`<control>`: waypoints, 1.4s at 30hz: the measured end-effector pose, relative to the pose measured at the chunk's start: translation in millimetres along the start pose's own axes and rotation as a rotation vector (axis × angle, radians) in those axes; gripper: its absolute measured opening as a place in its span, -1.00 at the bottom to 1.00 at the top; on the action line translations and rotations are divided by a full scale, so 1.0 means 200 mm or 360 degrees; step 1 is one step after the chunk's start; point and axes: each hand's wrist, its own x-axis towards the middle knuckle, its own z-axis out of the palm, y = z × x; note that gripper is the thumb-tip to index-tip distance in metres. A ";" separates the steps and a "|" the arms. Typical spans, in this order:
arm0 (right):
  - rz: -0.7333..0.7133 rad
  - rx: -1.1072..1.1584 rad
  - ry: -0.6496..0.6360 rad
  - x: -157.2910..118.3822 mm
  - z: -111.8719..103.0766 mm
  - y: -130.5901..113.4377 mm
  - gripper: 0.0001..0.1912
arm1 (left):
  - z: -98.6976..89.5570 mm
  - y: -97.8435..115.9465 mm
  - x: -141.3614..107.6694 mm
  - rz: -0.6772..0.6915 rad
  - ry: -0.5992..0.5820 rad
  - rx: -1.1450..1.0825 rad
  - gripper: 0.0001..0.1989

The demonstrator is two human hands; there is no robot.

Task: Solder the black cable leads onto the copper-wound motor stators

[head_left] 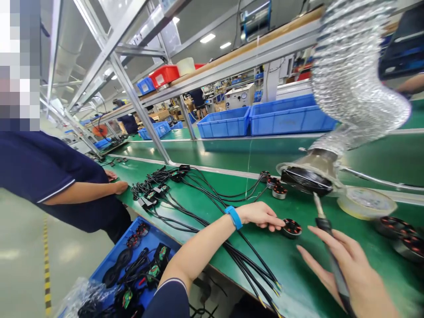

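Note:
My left hand [261, 215], with a blue wristband, has its fingers pinched together at the near-left rim of a small round motor part [292, 228] with copper windings. The part sits low over the green bench. In my right hand [357, 274] is a soldering iron [334, 260], held between thumb and fingers, its tip pointing up and away toward the fume hood. Under my left forearm runs a bundle of black cables [245, 258] with bare coloured wire ends. Several similar motor parts [279, 191] with cables attached stand behind my left hand.
A fume duct [351, 79] ends in a black hood [306, 179] close above the bench. A tape roll [367, 202] lies at right, near more motor parts [409, 245]. A co-worker [59, 176] stands at left beside a blue crate [102, 265] of cabled parts.

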 end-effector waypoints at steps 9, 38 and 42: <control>-0.0016 0.0087 -0.0258 0.10 0.22 0.02 -0.58 | -0.01 -0.09 0.01 0.0077 0.0089 -0.0135 -0.60; 0.0074 0.0298 -0.0360 0.10 0.20 0.01 -0.64 | -0.02 -0.12 -0.05 0.0193 0.0268 -0.0058 -0.60; 0.0040 0.0063 -0.0291 0.14 0.17 0.00 -0.66 | 0.02 -0.10 0.00 0.0278 0.0571 0.0066 -0.67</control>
